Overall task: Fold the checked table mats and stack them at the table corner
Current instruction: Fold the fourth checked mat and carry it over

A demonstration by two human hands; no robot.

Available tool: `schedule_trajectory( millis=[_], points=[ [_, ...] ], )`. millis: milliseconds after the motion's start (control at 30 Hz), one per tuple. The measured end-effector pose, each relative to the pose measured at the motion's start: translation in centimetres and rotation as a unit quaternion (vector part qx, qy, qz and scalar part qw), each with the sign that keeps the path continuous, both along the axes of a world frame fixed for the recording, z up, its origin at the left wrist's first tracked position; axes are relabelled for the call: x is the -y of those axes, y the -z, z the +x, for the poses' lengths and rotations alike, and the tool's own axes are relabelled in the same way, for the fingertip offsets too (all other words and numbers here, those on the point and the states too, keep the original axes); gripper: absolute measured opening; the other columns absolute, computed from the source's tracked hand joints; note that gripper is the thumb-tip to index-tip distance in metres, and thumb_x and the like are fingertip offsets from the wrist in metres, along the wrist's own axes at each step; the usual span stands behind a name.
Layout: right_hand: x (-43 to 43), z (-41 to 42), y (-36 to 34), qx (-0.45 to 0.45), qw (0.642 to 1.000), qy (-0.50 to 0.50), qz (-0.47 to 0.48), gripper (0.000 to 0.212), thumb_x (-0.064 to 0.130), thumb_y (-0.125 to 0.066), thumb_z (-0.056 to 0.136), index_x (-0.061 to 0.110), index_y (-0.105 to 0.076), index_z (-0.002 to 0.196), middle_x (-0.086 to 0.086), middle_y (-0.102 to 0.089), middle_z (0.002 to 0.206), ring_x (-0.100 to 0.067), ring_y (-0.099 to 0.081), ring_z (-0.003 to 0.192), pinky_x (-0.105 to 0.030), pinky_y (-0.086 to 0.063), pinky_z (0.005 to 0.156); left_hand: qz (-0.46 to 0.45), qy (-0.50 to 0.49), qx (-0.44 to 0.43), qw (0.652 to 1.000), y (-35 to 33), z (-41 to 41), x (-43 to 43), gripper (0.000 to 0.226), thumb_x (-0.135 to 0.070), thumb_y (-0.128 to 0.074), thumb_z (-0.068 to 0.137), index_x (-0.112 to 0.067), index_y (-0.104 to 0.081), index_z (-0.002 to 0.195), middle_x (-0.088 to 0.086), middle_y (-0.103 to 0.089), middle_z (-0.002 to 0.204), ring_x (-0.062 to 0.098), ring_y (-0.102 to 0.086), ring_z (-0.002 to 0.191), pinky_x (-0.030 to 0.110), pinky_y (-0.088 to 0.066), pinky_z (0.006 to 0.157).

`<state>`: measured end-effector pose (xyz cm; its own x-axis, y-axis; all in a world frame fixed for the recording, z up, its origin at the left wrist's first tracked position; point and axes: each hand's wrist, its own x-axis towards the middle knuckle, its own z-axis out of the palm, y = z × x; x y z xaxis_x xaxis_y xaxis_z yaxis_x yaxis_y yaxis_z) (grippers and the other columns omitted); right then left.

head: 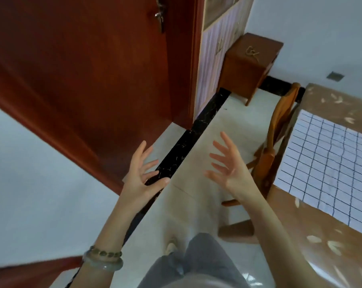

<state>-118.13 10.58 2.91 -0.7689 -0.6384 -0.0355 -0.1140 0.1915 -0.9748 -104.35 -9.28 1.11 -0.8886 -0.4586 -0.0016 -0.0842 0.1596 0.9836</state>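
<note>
On the counter (pixel 313 94) at the right of the view, a checked table mat (pixel 325 173) is seen lying spread flat, its white cloth crossed by dark lines and cut off by the frame edge. A wooden chair (pixel 280 129) is set just beside the counter. Apart from the mat, the left hand (pixel 141 175) and right hand (pixel 230 167) are held out over the pale floor (pixel 196 204), fingers (pixel 228 142) splayed wide, with nothing held. Two bracelets (pixel 103 259) are worn on the left wrist. A red-brown door (pixel 82 69) and a small wooden cabinet (pixel 248 63) are seen beyond.
</note>
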Motion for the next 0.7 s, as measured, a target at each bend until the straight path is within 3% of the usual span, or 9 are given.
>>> schedule_trajectory(
  millis=[167,367,467,700],
  points=[
    [1.6,-4.1,0.6,0.016,0.998,0.058,0.003,0.095,0.01,-0.075,0.078,0.035,-0.017,0.148,0.006,-0.036,0.147,-0.008,-0.048,0.125,-0.029,-0.044,0.102,0.005,0.082,0.001,0.997,0.2,-7.0,3.2,0.102,-0.037,-0.076,0.067,-0.036,-0.016,0.149,-0.014,-0.035,0.149,0.008,-0.049,0.127,0.027,-0.046,0.099],
    [2.1,-11.0,2.1,0.023,0.992,0.121,-0.002,0.095,0.01,-0.075,0.077,0.036,-0.017,0.148,0.007,-0.037,0.147,-0.008,-0.049,0.125,-0.029,-0.045,0.101,0.009,0.163,0.008,0.986,1.4,-17.4,4.9,0.097,-0.04,-0.076,0.065,-0.049,-0.018,0.142,-0.017,-0.036,0.148,0.004,-0.05,0.125,0.027,-0.046,0.1],
    [1.9,-15.5,2.4,0.017,0.986,0.167,-0.011,0.096,0.009,-0.075,0.077,0.036,-0.017,0.148,0.007,-0.037,0.147,-0.005,-0.049,0.124,-0.026,-0.046,0.1,0.006,0.208,0.017,0.978,1.7,-23.6,5.3,0.101,-0.038,-0.076,0.067,-0.042,-0.016,0.147,-0.014,-0.038,0.148,0.004,-0.05,0.125,0.03,-0.045,0.101],
    [0.7,-24.8,2.0,0.023,0.966,0.258,-0.011,0.096,0.011,-0.077,0.076,0.04,-0.019,0.147,0.008,-0.038,0.145,-0.005,-0.05,0.123,-0.033,-0.046,0.102,-0.005,0.298,0.025,0.954,0.5,-37.7,4.7,0.103,-0.038,-0.076,0.068,-0.033,-0.015,0.151,-0.012,-0.041,0.146,0.005,-0.051,0.125,0.033,-0.044,0.104]
  ],
)
